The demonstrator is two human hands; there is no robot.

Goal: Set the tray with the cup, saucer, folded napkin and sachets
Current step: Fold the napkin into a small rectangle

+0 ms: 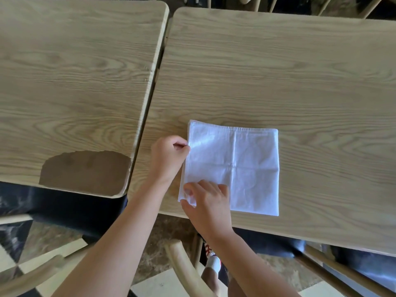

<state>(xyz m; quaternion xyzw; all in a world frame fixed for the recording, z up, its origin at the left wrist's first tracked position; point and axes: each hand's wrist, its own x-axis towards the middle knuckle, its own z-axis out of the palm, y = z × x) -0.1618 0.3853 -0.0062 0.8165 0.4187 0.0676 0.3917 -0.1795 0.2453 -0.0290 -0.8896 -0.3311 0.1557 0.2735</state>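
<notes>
- Head view: a white folded napkin (233, 168) lies flat on the right-hand wooden table (300, 71), near its front edge.
- Your left hand (168, 156) pinches the napkin's left edge.
- Your right hand (206, 202) pinches its front-left corner.
- No tray, cup, saucer or sachets are visible.
- Risk: lifting one corner alone could let the stacked layers slide apart.

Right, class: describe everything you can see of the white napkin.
The napkin is white cloth, folded into a layered square with crease lines crossing it. It lies flat near the front edge of the right-hand table. The left hand pinches its left edge; the right hand grips its near left corner.
</notes>
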